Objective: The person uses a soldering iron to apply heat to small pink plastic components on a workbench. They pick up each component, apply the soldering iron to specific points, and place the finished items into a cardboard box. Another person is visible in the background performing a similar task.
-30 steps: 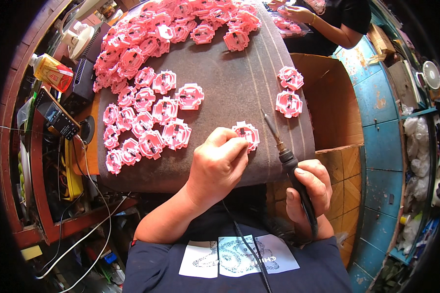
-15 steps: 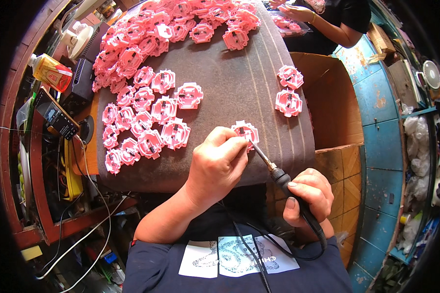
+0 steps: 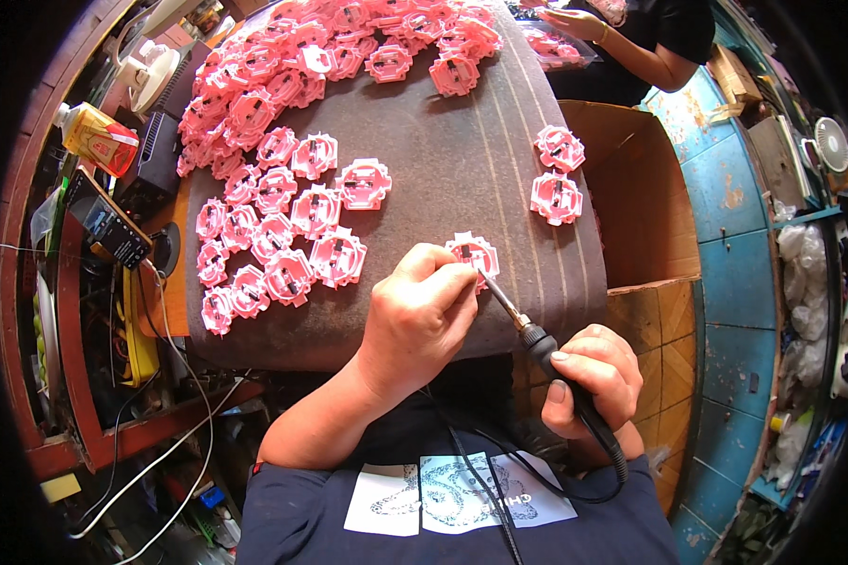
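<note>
My right hand (image 3: 598,379) is wrapped round the black handle of a soldering iron (image 3: 540,343). The iron's metal tip rests at a pink plastic part (image 3: 472,255) with a small black piece in its middle, which lies on the dark mat near me. My left hand (image 3: 426,299) is closed in a pinch at the left edge of that same part, and its fingertips hide whatever is between them. From the iron's rear end a black cord (image 3: 575,497) loops down in front of my shirt.
Several similar pink parts (image 3: 317,211) stand in rows on the mat (image 3: 424,179) at left, with a big heap (image 3: 254,104) behind them. Two more pink parts (image 3: 557,198) lie near the right edge. Beyond it is a cardboard box (image 3: 631,188); another person's arm (image 3: 631,52) shows at far right.
My hands and the iron keep almost the same place, with only a tiny shift of my right hand. The other person's hand at the top has moved slightly.
</note>
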`<state>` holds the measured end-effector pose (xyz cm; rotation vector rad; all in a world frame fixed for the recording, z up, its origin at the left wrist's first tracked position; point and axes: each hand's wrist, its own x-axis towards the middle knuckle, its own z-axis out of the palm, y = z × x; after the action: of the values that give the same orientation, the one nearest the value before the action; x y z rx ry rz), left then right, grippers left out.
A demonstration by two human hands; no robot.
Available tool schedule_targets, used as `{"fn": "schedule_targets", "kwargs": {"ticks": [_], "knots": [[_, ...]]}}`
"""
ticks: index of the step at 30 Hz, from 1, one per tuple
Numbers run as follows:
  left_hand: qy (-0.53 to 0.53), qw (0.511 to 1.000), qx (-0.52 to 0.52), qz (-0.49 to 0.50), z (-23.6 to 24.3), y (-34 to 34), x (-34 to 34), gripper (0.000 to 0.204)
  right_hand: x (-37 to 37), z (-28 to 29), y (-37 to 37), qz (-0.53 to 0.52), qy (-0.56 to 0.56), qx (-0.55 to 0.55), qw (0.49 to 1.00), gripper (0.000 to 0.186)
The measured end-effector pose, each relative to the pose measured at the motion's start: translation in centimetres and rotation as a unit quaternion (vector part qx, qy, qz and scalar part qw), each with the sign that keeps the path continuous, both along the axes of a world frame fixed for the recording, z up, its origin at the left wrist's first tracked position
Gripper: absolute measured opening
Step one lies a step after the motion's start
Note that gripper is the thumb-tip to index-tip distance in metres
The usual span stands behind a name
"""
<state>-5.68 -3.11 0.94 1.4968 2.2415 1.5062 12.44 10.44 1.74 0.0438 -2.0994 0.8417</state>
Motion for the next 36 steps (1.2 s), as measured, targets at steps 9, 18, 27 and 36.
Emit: {"fn": "schedule_targets", "kwargs": {"ticks": [9, 18, 27, 36], "knots": [[0.013, 1.000, 0.003, -0.003, -0.3, 0.0, -0.2, 0.016, 0.0, 0.3, 0.0, -0.005, -0.009, 0.013, 1.000, 0.022], [0.013, 1.000, 0.003, 0.002, -0.1, 0.0, -0.1, 0.015, 0.4, -0.5, 0.1, -0.010, 0.035, -0.031, 0.999, 0.025], [0.013, 1.000, -0.003, 0.002, 0.1, -0.1, -0.1, 0.015, -2.3, -2.3, 0.5, -0.016, 0.029, -0.062, 0.998, 0.032], [0.004, 1.000, 0.002, -0.003, 0.2, 0.0, -0.1, 0.013, -6.0, -1.1, 1.7, 0.025, -0.097, -0.026, 0.995, 0.058]]}}
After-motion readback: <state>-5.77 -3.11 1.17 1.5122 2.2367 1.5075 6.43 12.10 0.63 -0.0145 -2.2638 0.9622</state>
